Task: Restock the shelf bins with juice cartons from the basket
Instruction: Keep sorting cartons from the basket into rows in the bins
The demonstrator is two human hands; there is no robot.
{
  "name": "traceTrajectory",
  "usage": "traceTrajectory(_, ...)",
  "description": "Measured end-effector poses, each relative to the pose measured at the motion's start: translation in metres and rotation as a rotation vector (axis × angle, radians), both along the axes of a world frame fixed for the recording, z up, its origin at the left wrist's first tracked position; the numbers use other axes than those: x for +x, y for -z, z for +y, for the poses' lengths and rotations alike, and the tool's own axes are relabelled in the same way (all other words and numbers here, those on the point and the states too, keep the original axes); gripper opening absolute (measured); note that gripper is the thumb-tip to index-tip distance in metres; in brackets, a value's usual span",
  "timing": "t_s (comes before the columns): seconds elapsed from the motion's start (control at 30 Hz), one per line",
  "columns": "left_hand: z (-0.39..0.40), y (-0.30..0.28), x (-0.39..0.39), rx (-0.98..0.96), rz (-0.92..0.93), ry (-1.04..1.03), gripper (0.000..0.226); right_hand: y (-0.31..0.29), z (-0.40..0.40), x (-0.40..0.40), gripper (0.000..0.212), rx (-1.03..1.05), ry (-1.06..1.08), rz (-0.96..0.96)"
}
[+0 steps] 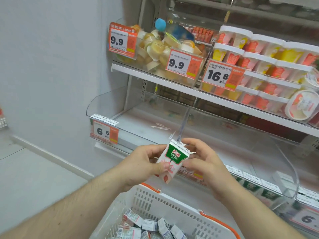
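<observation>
Right now, in the head view, we are holding one juice carton [170,162] between both hands above the basket [174,202], its long axis tilting up toward the clear shelf bin [138,116] just beyond; the left hand [139,167] is pinching its lower face, the right hand [205,163] curling round its far edge. We are seeing a small white carton with a green top panel marked 100% and pink fruit art, more cartons lying loose in the basket.

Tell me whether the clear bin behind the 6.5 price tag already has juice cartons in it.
No. The clear bin looks bare inside, while both hands hold one juice carton in front of it.
</observation>
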State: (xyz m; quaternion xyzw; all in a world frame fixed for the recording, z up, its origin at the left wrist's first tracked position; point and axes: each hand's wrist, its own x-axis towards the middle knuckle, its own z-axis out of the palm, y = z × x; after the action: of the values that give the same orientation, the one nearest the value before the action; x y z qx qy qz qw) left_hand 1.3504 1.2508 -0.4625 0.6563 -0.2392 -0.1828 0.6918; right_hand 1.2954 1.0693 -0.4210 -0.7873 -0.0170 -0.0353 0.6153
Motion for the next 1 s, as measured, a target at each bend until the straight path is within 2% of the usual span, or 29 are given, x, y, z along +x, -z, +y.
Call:
traceTrajectory(0.1,0.016,0.001,0.010,-0.015,-0.016,-0.002,0.043,0.000,0.016,0.015,0.063,-0.067,-0.041,0.032)
traceTrajectory(0.17,0.025,0.002,0.018,-0.045,-0.020,0.011,0.040,0.001,0.030,0.023,0.061,-0.193,-0.075,0.032)
traceTrajectory(0.23,0.032,0.002,0.025,-0.053,-0.036,0.016,0.039,0.001,0.043,0.035,0.039,-0.342,-0.063,-0.040)
traceTrajectory(0.3,0.039,-0.001,0.033,-0.054,-0.046,-0.070,0.040,-0.003,0.053,0.052,0.022,-0.378,-0.002,-0.140)
traceTrajectory(0.37,0.045,-0.007,0.048,-0.108,0.012,-0.330,0.040,-0.014,0.062,0.075,0.020,-0.355,0.076,-0.205)
traceTrajectory(0.43,0.054,-0.012,0.063,-0.219,0.190,-0.715,0.029,-0.024,0.072,0.104,0.023,-0.374,0.101,-0.194)
traceTrajectory(0.5,0.064,-0.008,0.076,-0.283,0.403,-0.964,0.014,-0.026,0.083,0.136,0.023,-0.402,0.069,-0.096)
traceTrajectory(0.53,0.067,-0.004,0.080,-0.284,0.527,-0.978,0.012,-0.022,0.089,0.151,0.020,-0.417,0.053,-0.029)
traceTrajectory(0.6,0.067,0.004,0.082,-0.315,0.777,-0.854,0.032,-0.007,0.098,0.178,0.021,-0.475,0.035,0.101)
traceTrajectory(0.67,0.064,0.008,0.082,-0.376,0.898,-0.745,0.033,0.012,0.103,0.198,0.024,-0.506,0.015,0.189)
traceTrajectory(0.7,0.062,0.009,0.084,-0.390,0.918,-0.726,0.036,0.020,0.105,0.206,0.024,-0.500,-0.002,0.222)
traceTrajectory(0.77,0.060,0.018,0.093,-0.432,0.952,-0.732,0.058,0.031,0.110,0.216,0.026,-0.461,-0.043,0.278)
traceTrajectory(0.83,0.058,0.027,0.103,-0.487,0.979,-0.711,0.064,0.037,0.115,0.220,0.028,-0.411,-0.091,0.318)
traceTrajectory(1.0,0.053,0.034,0.110,-0.573,0.963,-0.646,0.035,0.041,0.123,0.220,0.028,-0.339,-0.241,0.363)
